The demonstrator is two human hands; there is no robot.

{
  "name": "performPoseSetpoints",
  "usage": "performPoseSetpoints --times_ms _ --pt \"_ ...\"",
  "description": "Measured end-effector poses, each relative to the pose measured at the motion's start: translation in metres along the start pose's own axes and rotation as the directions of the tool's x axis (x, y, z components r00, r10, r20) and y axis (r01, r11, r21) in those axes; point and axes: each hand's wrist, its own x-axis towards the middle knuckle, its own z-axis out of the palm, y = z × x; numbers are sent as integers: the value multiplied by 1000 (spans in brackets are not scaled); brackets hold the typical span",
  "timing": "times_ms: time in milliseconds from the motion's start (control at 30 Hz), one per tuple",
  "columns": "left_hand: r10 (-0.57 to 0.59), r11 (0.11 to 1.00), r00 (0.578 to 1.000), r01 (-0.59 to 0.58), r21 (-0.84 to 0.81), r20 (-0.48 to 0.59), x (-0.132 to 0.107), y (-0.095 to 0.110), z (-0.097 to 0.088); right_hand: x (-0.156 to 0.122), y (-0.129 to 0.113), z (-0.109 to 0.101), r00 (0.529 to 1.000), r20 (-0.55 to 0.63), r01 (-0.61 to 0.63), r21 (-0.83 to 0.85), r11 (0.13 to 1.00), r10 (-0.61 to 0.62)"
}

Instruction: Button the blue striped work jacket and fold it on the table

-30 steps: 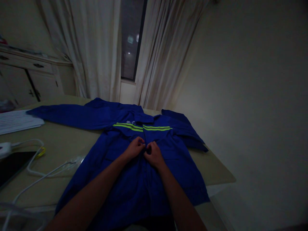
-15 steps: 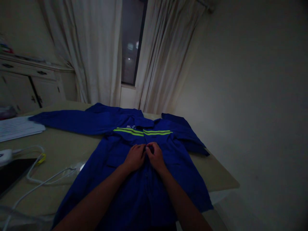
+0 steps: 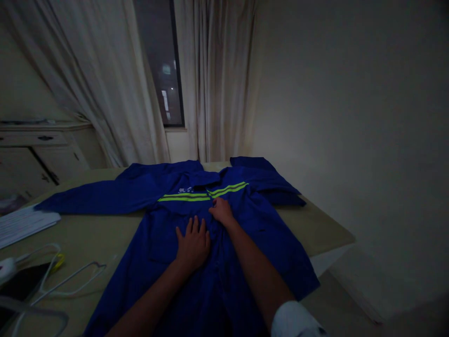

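Observation:
A blue work jacket [image 3: 164, 262] with yellow-green reflective stripes [image 3: 182, 197] lies front up on the beige table [image 3: 315, 229], sleeves spread out. My left hand [image 3: 192, 243] rests flat on the jacket's chest, fingers spread and open. My right hand [image 3: 220, 210] sits just below the stripes at the front placket, fingers curled down onto the cloth; whether it pinches the fabric is hard to see in the dim light.
White cables [image 3: 66, 278] and a dark flat device [image 3: 21, 285] lie at the table's left. White papers [image 3: 21, 224] sit farther left. Curtains [image 3: 210, 79] and a dark window [image 3: 159, 65] stand behind; a cabinet [image 3: 38, 150] is at the left. A bare wall fills the right.
My hands were pinched together at the jacket's front. Now the left hand has spread flat on the chest and the right hand has moved up toward the stripes. The camera has tilted.

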Motion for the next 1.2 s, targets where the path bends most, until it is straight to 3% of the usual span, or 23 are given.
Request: performPoseSetpoints --times_ms 133,267,333,433,567,800,1000,1200 --pt "42 999 997 -44 23 72 3 -1 -20 -4 7 -19 989 95 -135 222 966 116" --pt "13 997 991 -23 76 137 53 -3 -45 -4 6 -25 982 118 -183 363 914 150" --pt "44 998 994 -48 40 104 79 -3 -44 -5 4 -25 983 104 -179 406 896 149" --pt "142 989 989 -139 -59 46 96 -3 -26 -7 3 -25 985 86 -171 440 882 148" --pt "158 986 987 -159 -59 -20 92 -9 -4 -9 4 -25 982 117 -187 456 870 150" --pt "155 978 984 -166 -128 -89 90 -12 -3 -12 1 -28 980 174 -170 467 868 98" --pt "138 948 984 -163 -272 -110 91 -12 -2 -17 0 -25 994 104 1 208 978 -23" --pt "145 939 980 -180 -294 -136 90 -12 -2 -20 2 -25 993 79 80 89 993 -87"
